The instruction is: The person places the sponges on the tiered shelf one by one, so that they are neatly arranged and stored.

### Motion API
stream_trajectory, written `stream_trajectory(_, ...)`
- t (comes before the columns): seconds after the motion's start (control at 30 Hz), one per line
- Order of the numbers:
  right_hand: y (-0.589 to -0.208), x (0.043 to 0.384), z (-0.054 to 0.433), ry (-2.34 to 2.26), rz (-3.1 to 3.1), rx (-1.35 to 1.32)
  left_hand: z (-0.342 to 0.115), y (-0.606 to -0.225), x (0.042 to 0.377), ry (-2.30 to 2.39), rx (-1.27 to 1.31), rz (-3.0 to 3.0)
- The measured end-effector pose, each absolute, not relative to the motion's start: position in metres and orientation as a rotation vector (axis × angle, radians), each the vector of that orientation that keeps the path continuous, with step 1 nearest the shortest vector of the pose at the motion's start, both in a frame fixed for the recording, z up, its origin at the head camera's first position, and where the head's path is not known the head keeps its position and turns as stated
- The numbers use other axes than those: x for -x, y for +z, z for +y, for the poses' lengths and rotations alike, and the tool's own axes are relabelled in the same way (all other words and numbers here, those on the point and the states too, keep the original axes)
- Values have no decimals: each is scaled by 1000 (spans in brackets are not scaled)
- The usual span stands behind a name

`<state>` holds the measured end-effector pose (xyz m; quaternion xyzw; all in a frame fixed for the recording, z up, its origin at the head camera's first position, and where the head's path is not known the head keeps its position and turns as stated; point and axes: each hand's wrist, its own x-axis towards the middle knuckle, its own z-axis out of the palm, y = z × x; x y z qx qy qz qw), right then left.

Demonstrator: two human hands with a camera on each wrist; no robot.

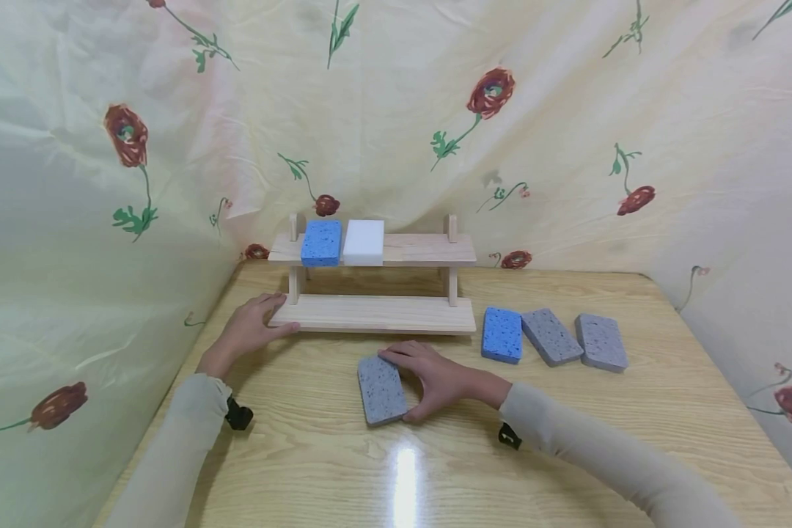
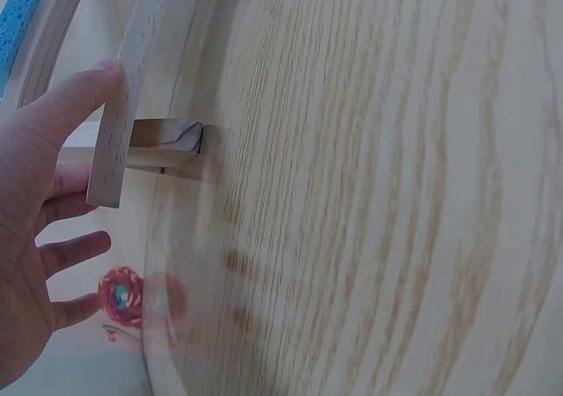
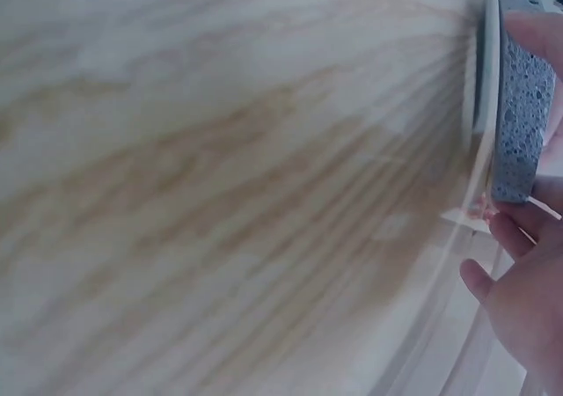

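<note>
My right hand [image 1: 432, 378] grips a grey sponge [image 1: 382, 390] by its ends, with the thumb at the near end and fingers at the far end. In the right wrist view the same sponge [image 3: 523, 106] sits between thumb and fingers, off the table. My left hand [image 1: 251, 326] holds the left end of the lower board of a two-tier wooden shelf [image 1: 376, 314]. The left wrist view shows thumb and fingers around that board [image 2: 127, 97]. On the upper tier stand a blue sponge [image 1: 321, 243] and a white sponge [image 1: 364, 242], side by side at the left.
Right of the shelf lie another blue sponge [image 1: 501, 334], a tilted grey sponge [image 1: 551, 336] and a further grey sponge [image 1: 601, 342] on the wooden table [image 1: 317, 469]. A flowered cloth [image 1: 383, 110] hangs behind and at both sides.
</note>
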<state>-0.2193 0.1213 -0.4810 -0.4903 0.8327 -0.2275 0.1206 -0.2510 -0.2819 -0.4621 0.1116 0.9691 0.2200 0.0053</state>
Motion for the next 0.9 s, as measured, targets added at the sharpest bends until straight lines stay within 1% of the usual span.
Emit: stream_trajectory(0.9,-440,224,134,-646,2432,1465,-282,-462,251,643,-380,3046)
